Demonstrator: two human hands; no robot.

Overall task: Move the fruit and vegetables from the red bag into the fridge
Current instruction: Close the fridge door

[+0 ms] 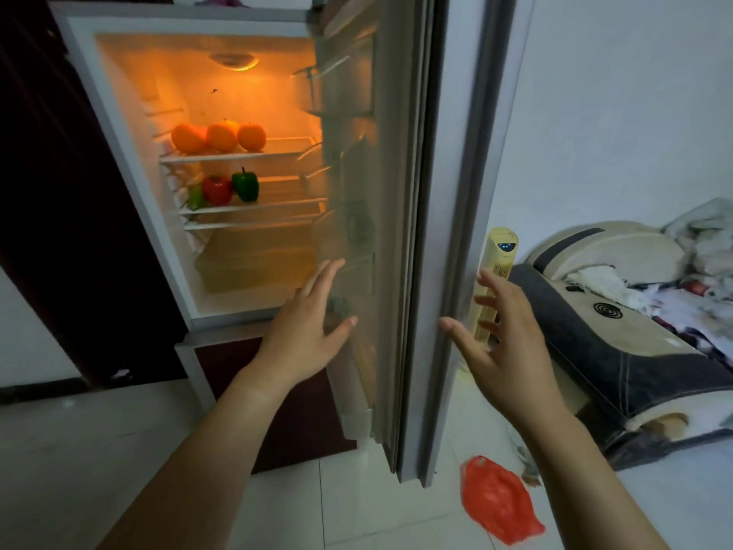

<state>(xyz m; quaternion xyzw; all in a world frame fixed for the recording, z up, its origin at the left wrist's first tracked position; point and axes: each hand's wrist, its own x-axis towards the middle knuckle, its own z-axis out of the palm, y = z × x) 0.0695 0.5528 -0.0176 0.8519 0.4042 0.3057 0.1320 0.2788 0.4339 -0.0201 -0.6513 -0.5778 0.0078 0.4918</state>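
Note:
The fridge [131, 160] stands open and lit inside. Three oranges [219, 136] sit on its upper shelf. A red pepper [216, 189] and a green pepper [246, 185] rest on the shelf below, with another green piece [194, 198] to their left. The fridge door [400, 232] swings out to the right. My left hand [307, 331] is open, fingers straight, at the inner side of the door's lower part. My right hand [503, 343] is open with spread fingers just beyond the door's outer edge. The red bag [497, 500] lies flat on the floor tiles by the door's foot.
A pale yellow tower appliance [496, 271] stands behind the door. A sofa [618, 335] with piled clothes fills the right side. The dark lower fridge compartment [277, 391] is closed. Light floor tiles [79, 450] spread at the left and front.

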